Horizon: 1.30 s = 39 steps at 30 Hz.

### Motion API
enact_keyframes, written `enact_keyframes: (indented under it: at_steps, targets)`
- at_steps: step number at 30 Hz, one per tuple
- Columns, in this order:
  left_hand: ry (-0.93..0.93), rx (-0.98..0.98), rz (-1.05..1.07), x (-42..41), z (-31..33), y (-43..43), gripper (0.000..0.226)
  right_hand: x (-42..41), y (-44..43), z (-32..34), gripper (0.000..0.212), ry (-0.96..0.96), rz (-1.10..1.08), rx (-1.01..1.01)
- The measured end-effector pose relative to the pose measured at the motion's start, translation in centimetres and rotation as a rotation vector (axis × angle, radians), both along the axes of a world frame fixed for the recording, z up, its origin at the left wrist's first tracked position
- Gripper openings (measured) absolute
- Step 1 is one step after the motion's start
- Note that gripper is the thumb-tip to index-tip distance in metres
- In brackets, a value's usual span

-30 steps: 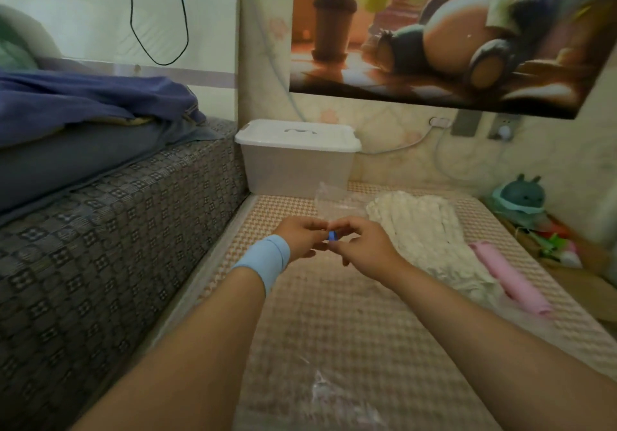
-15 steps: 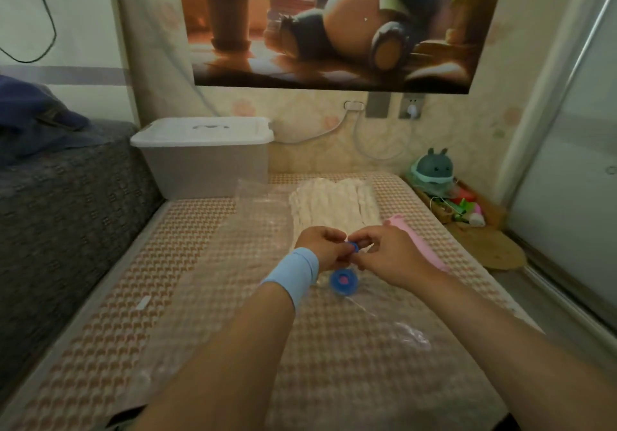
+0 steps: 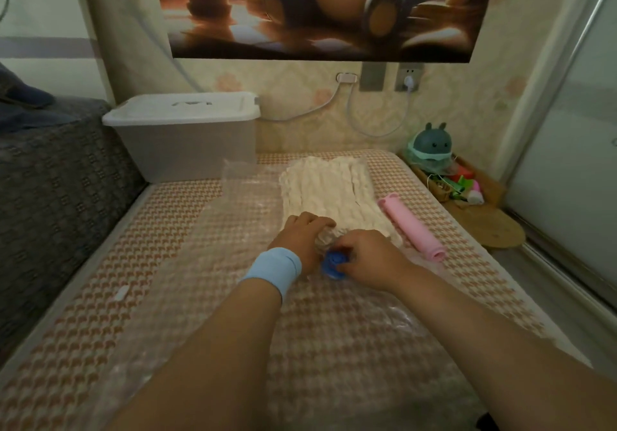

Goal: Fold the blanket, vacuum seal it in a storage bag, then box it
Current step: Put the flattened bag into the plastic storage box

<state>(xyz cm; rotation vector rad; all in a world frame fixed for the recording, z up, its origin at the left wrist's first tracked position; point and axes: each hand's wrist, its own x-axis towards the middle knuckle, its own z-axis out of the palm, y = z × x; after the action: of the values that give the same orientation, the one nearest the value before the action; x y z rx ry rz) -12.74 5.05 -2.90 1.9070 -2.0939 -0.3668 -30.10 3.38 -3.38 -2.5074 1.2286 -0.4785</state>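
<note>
Bed (image 3: 133,263): low, covered with a brown-and-cream houndstooth mat; carries everything listed below.
Storage bag (image 3: 233,223): clear plastic, lying flat along the middle of the bed, its far end near the box.
Blanket (image 3: 329,190): cream, ribbed, folded into a long rectangle; inside the bag, in the far right part of the bed.
Valve (image 3: 332,263): round, blue, on the bag's top face at the blanket's near end, between the two hands.
Left hand (image 3: 302,235): knuckles up, fingers bent down onto the bag over the blanket's near end, crumpled plastic beside them; whether it grips the plastic cannot be told.
Wristband (image 3: 273,268): pale blue, on the left wrist.
Right hand (image 3: 367,257): fingers curled round the valve's right edge, holding it.
Box (image 3: 187,143): translucent grey with white lid on, at the far left corner of the bed against the wall.
Pink cylinder (image 3: 410,227): lying beside the blanket, along the right edge of the bed.
White tag (image 3: 121,293): small, flat, near the left edge.
Teal toy (image 3: 430,147): rounded with ears, off the bed past its far right corner.
</note>
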Motion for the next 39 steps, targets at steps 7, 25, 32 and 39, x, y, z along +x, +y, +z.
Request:
enact_keyframes:
  at_steps: [7,25,32,39]
  targets:
    - [-0.055,-0.079,-0.059,1.5,-1.1,-0.3,0.072,1.4,0.2,-0.7,0.023,0.178,-0.003,-0.117]
    - [0.003,-0.066,-0.081,1.7,-1.6,-0.6,0.073,2.3,1.3,0.0,0.043,0.502,-0.156,-0.340]
    - [0.004,-0.055,-0.083,1.8,-1.6,-0.6,0.075,1.9,0.7,-0.2,0.026,0.444,0.030,-0.206]
    - [-0.002,-0.055,-0.076,1.5,-1.5,-0.5,0.073,2.3,1.4,0.2,0.049,0.472,-0.198,-0.339]
